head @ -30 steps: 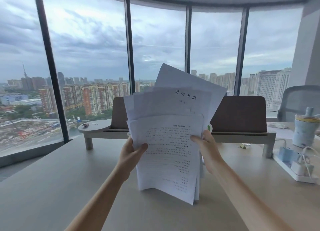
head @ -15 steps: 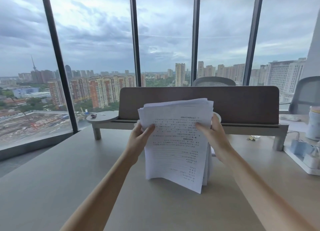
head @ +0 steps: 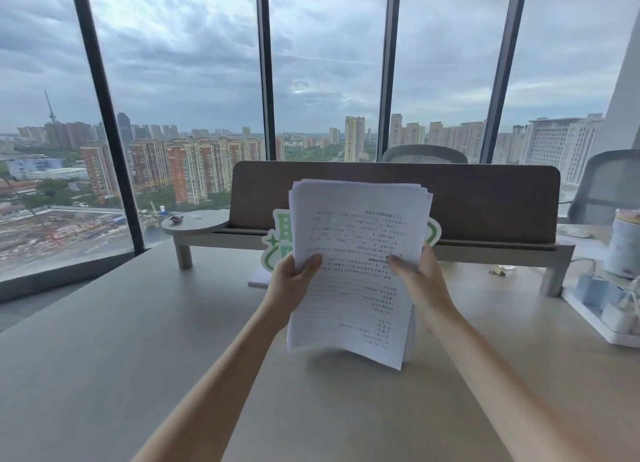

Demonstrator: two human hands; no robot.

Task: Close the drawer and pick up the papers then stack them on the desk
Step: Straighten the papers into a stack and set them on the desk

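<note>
**Inspector:** The papers (head: 356, 267) stand upright at centre, lower edge at or just above the tabletop (head: 138, 340); contact cannot be confirmed. Left hand (head: 292, 278) pinches the nine o'clock edge, right hand (head: 420, 281) the three o'clock edge, both closed on the sheaf.

**Assessor:** Recommendation?

**Inspector:** Slacken both grips slightly, tap the six o'clock edge square, then lay the stack flat. The top edges appear slightly uneven. No drawer is in view.

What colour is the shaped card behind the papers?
Green and white card, seen in the head view.
</note>
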